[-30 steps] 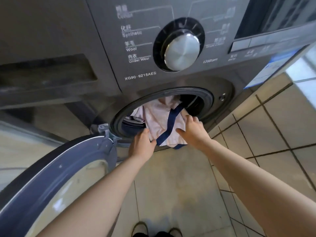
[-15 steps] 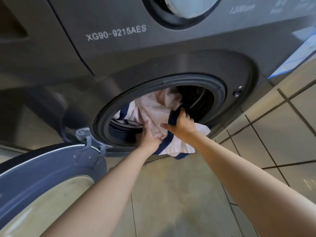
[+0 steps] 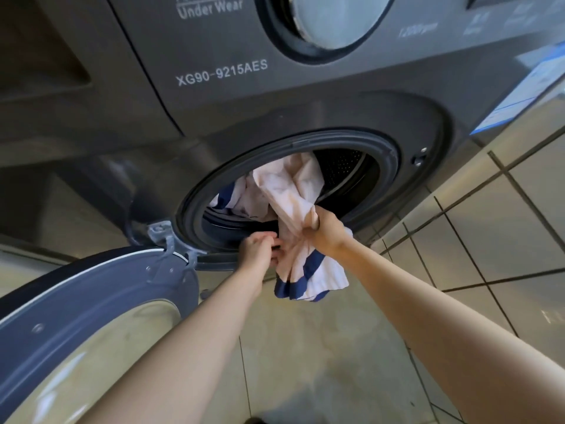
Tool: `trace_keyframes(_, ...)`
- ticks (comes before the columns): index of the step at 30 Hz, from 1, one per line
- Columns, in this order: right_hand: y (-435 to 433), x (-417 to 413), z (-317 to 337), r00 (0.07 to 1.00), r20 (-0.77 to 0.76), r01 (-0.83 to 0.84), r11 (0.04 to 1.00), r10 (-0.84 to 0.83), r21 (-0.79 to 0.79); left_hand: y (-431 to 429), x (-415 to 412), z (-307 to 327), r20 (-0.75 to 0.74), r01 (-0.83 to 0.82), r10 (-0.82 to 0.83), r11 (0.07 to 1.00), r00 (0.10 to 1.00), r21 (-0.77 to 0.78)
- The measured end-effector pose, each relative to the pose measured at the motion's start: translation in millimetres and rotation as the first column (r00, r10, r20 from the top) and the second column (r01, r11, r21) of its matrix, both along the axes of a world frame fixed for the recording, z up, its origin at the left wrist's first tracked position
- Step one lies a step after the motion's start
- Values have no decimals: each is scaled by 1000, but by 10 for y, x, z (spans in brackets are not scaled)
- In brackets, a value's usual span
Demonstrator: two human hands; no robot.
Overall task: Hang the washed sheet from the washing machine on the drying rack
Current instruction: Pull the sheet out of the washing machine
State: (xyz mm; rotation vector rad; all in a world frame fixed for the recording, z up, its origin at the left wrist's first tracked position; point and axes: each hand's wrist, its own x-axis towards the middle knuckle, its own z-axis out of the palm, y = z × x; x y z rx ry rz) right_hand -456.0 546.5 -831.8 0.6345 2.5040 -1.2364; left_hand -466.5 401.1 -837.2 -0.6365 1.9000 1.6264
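Note:
A pale pink sheet (image 3: pixel 287 191) with navy blue stripes spills out of the drum of a dark grey washing machine (image 3: pixel 275 87). Part of it hangs over the lower rim of the round opening (image 3: pixel 394 166), and the rest lies bunched inside. My right hand (image 3: pixel 325 232) is shut on a twisted bunch of the sheet just outside the opening. My left hand (image 3: pixel 260 247) is lower and to the left, at the rim, its fingers pinching the hanging edge of the sheet. The drying rack is out of view.
The machine's round door (image 3: pixel 91 316) stands swung open at the lower left, close under my left forearm. A tiled wall (image 3: pixel 504 224) runs along the right. Beige floor tiles (image 3: pixel 305 362) lie below the opening.
My right hand has pulled a bunch of the sheet further out of the drum, so more cloth hangs below the rim. My left hand dropped lower on the hanging edge. The camera moved closer.

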Motion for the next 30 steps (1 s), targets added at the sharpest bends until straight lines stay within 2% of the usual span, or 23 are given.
trace_keyframes(4,-92,460,289,994,-94,-51,997,47,-50,-99,11,263,83,-56,56,998,995,2)
trace_keyframes(7,-126,856,542,980,-110,-169,986,167,-9,-125,54,570,143,-88,65,983,988,159)
trace_keyframes(9,-159,1111,711,954,-107,-276,960,278,39,-124,99,776,191,-45,-13,955,981,292)
trace_keyframes(11,-202,1351,834,913,-116,-371,916,390,155,-105,214,945,240,5,-108,919,965,394)
trace_keyframes(14,-266,1664,979,839,-165,-447,830,518,334,-61,493,1103,291,130,-223,942,930,308)
trace_keyframes(16,-277,1842,1104,793,-174,-494,783,584,378,-86,697,1172,351,166,-263,944,899,284)
trace_keyframes(19,-263,2103,1322,716,-216,-559,731,663,391,-162,930,1186,503,14,-217,926,837,376)
trace_keyframes(21,-269,2305,1410,696,-182,-586,696,694,415,-224,1031,1198,527,-50,-136,945,839,324)
trace_keyframes(23,-257,2486,1489,745,-111,-593,730,658,341,-266,1086,1212,453,-36,-75,972,888,232)
trace_keyframes(26,-204,2626,1576,819,-22,-566,813,574,137,-320,1113,1349,376,-89,0,972,927,219)
trace_keyframes(30,-207,2588,1708,907,116,-398,914,405,-74,-434,1102,1506,318,-91,23,976,948,199)
